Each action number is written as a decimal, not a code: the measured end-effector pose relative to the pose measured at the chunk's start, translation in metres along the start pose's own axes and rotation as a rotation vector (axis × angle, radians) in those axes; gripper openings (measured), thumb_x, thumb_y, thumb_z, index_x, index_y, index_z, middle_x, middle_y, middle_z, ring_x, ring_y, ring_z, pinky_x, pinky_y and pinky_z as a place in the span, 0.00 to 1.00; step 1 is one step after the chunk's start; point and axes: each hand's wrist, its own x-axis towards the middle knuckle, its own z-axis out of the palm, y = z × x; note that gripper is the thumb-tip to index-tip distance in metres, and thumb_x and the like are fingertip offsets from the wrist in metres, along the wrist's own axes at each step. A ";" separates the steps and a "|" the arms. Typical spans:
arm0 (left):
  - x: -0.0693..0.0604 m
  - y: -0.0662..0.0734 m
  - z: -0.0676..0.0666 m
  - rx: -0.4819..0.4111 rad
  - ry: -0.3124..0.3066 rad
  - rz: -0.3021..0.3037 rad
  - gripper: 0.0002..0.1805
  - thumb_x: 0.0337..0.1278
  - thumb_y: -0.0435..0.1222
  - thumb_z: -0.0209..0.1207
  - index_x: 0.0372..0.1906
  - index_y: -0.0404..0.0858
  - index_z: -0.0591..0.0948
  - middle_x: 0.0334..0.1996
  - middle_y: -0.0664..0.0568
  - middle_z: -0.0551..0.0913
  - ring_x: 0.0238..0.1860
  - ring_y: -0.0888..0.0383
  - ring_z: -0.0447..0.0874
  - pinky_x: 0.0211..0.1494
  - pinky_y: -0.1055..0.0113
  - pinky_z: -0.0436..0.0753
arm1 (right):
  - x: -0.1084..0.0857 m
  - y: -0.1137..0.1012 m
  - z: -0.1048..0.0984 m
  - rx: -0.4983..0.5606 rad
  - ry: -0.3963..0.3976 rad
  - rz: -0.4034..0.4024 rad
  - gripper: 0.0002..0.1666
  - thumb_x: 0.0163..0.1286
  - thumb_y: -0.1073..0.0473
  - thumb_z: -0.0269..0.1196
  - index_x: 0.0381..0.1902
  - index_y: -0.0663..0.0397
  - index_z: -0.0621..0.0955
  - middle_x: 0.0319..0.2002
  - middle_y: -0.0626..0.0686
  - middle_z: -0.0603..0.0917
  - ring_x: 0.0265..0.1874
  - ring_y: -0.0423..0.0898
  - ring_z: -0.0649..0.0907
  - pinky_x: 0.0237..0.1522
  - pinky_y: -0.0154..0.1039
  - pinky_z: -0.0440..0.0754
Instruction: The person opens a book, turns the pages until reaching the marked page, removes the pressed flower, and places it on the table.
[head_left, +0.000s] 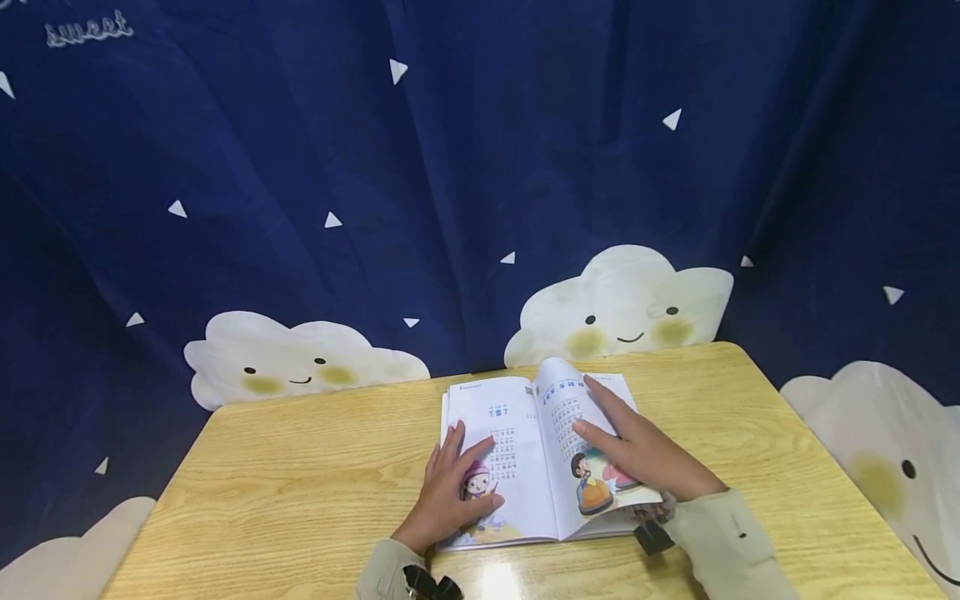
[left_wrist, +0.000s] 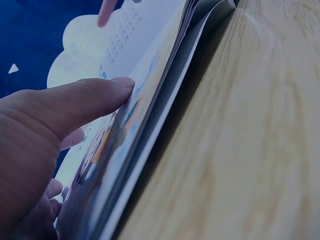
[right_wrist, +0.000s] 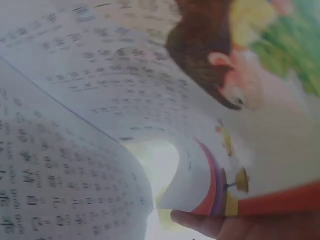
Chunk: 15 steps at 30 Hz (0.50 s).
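An open picture book (head_left: 517, 458) lies on the wooden table, with printed characters and coloured drawings on its pages. My left hand (head_left: 450, 483) rests on the lower left page, fingers spread. Its thumb presses near the page's lower edge in the left wrist view. Over the right side, my right hand (head_left: 637, 446) touches a raised, curving page (head_left: 558, 417) with its thumb and a finger extended. From below, the right wrist view shows curved pages with a drawn child (right_wrist: 215, 65), and a fingertip (right_wrist: 195, 220) at the bottom. The other right fingers are hidden.
The wooden table (head_left: 300, 483) reaches left and right of the book. Behind it hangs a dark blue curtain (head_left: 300, 125) with white triangles and smiling clouds. Dark wrist devices (head_left: 652, 537) sit by the sleeves, close to the book's bottom edge.
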 end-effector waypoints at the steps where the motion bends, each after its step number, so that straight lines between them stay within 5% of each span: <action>1: 0.000 0.000 0.000 0.003 0.001 0.002 0.42 0.47 0.58 0.66 0.70 0.57 0.67 0.77 0.43 0.43 0.76 0.45 0.32 0.73 0.41 0.36 | -0.001 -0.001 -0.002 0.011 0.003 0.008 0.46 0.69 0.32 0.51 0.77 0.34 0.47 0.73 0.59 0.58 0.62 0.57 0.71 0.60 0.61 0.68; 9: 0.003 0.002 -0.001 0.000 0.005 0.016 0.42 0.47 0.58 0.66 0.70 0.55 0.68 0.77 0.42 0.43 0.76 0.44 0.32 0.73 0.42 0.36 | -0.006 -0.003 -0.022 0.018 0.126 -0.011 0.38 0.75 0.34 0.41 0.77 0.37 0.52 0.71 0.58 0.63 0.67 0.61 0.66 0.63 0.67 0.61; 15: -0.001 -0.001 0.000 -0.011 0.003 -0.005 0.42 0.46 0.58 0.66 0.69 0.54 0.69 0.77 0.42 0.44 0.76 0.44 0.34 0.73 0.41 0.36 | -0.008 0.002 -0.025 0.005 0.228 -0.159 0.29 0.78 0.57 0.46 0.74 0.44 0.58 0.72 0.56 0.62 0.67 0.58 0.68 0.66 0.60 0.62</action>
